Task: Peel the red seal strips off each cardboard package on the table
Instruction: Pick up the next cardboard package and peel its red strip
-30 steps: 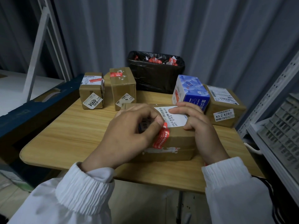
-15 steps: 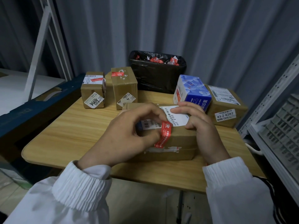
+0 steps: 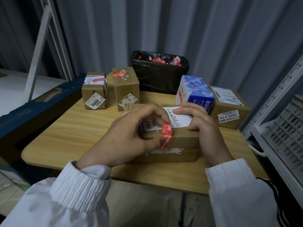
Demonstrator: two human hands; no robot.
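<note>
Now | left hand [image 3: 129,136] pinches red strip [image 3: 167,134] | lengthwise over package [image 3: 183,145] front edge

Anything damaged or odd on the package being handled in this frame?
Minor only. The near package has ragged white patches across its front face, like torn-off tape or paper. Its red strip is half lifted, pinched by the left hand, while the right hand holds the package.
</note>
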